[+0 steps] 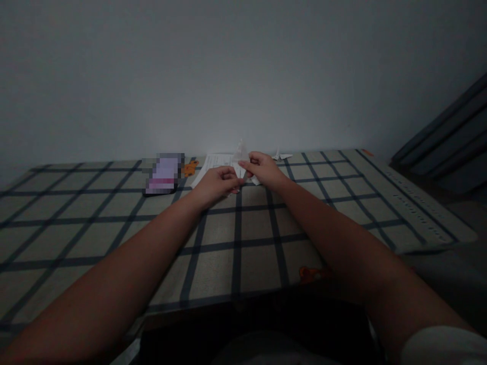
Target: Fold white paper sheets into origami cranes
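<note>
Checked tablecloth with work in the hands, seen left to right. A phone, its screen blurred, lies at far left, with a flat orange cutout just beside it. Next, a printed sheet lies partly behind the left hand, whose thumb and fingers appear to pinch the lower edge of the folded paper. This paper stands between the two hands, above the far part of the cloth; its exact folds are too dim to read. The right hand pinches its right side between thumb and forefinger. Farther right rests a white paper crane. For clean work, the left grip should probably steady the base while the right thumb presses each crease lightly, since thin paper may buckle or tear.
</note>
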Demonstrator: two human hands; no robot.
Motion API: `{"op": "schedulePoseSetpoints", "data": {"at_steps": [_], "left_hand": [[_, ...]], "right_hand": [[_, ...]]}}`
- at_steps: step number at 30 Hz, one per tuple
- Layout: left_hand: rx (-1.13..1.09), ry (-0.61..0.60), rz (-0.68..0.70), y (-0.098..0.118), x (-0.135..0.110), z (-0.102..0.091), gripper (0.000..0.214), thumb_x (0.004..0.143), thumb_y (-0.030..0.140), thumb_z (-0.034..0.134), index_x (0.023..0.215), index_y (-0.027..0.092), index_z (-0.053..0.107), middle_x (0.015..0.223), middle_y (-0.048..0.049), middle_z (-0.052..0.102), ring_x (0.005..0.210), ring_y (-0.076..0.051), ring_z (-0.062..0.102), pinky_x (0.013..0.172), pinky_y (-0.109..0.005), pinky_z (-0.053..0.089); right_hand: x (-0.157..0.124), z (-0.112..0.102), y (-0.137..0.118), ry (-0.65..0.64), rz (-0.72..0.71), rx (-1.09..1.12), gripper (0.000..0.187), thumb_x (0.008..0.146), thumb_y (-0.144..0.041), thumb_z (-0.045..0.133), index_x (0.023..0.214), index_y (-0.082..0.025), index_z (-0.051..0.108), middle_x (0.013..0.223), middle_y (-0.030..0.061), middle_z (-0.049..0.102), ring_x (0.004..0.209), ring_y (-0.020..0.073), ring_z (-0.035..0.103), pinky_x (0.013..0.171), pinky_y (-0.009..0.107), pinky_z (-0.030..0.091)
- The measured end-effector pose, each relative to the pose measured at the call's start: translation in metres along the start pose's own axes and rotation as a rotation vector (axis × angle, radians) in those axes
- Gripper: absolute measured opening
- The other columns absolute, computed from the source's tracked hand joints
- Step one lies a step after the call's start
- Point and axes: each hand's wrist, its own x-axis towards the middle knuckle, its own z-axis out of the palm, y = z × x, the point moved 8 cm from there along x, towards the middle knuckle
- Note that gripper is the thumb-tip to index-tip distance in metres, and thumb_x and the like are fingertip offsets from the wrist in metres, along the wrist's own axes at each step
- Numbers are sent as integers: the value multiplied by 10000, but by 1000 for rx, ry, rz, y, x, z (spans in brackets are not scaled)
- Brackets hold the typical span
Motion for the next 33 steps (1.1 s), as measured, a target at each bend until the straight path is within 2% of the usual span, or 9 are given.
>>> {"op": "schedulePoseSetpoints", "data": {"at_steps": [5, 10, 13, 16, 22, 29, 33], "left_hand": [[-69, 71, 69, -3, 5, -5, 370, 760, 519, 742, 781, 157, 665, 780, -49, 709, 644, -131, 639, 621, -254, 507], [-102, 115, 53, -4, 4, -10, 310, 733, 446, 764, 697, 170, 628, 730, -33, 693, 619, -135, 627, 601, -248, 492], [-135, 135, 37, -5, 4, -11, 277, 718, 408, 761, 692, 169, 622, 698, -31, 678, 601, -142, 623, 573, -246, 475], [-130, 158, 44, -6, 5, -15, 308, 741, 453, 742, 716, 164, 639, 670, -26, 653, 568, -139, 595, 524, -240, 439], [-97, 233, 143, -2, 8, -28, 335, 792, 508, 687, 813, 174, 681, 744, -23, 662, 663, -149, 607, 608, -248, 482], [-139, 313, 145, 1, 5, -32, 289, 776, 464, 682, 811, 178, 659, 759, -14, 659, 666, -149, 600, 639, -268, 506], [-126, 291, 130, 1, 6, -30, 289, 769, 459, 703, 807, 177, 650, 747, -12, 643, 668, -146, 600, 626, -259, 496]], "right_hand": [[-2, 7, 0, -86, 30, 23, 267, 874, -292, 661, 691, -170, 510, 597, -56, 494, 522, 68, 440, 514, 211, 342], [-2, 2, 4, -78, 30, -37, 372, 935, -416, 586, 665, -166, 528, 561, -41, 489, 508, 71, 419, 483, 213, 296], [-2, 3, 4, -92, 46, -67, 345, 933, -379, 596, 673, -155, 556, 560, -42, 495, 510, 68, 415, 492, 210, 297], [-4, 5, 0, -108, 73, -67, 312, 928, -353, 605, 697, -144, 587, 554, -43, 499, 499, 68, 403, 487, 214, 287], [-6, 3, -5, -91, 73, -108, 346, 917, -363, 618, 650, -150, 563, 535, -42, 497, 492, 69, 406, 492, 213, 298], [-4, 7, 4, -134, 76, -76, 318, 942, -390, 584, 733, -151, 606, 556, -32, 518, 508, 81, 451, 489, 209, 320], [-4, 6, 3, -129, 63, -96, 313, 936, -358, 604, 701, -152, 594, 559, -27, 520, 526, 83, 459, 517, 212, 341]]}}
